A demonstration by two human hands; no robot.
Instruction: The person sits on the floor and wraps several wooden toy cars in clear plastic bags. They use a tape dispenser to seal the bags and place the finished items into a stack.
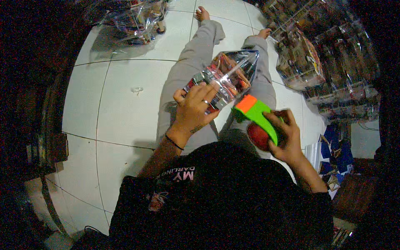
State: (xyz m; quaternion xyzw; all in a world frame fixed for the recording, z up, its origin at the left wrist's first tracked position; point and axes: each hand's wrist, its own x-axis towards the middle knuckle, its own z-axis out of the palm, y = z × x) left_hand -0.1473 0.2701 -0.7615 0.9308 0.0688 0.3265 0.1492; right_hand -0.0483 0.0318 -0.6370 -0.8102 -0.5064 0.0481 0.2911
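Note:
A clear plastic-wrapped pack (231, 75) with red, orange and dark contents lies slanted across my outstretched legs, its pointed end of loose film away from me. My left hand (196, 104), with a ring and a dark wristband, grips the near end of this pack from above. My right hand (287, 135) is closed round a bright green tape dispenser (260, 116) with an orange front end and a reddish-brown round roll. The orange end is just beside the pack's right side. Parts of the dispenser are hidden by my fingers.
Wrapped packs (341, 58) are piled high at the far right, with one pack (300, 62) leaning out in front. Another clear bag (137, 25) stands at the far left. A small crumpled scrap (136, 90) lies on the white tiled floor (125, 112).

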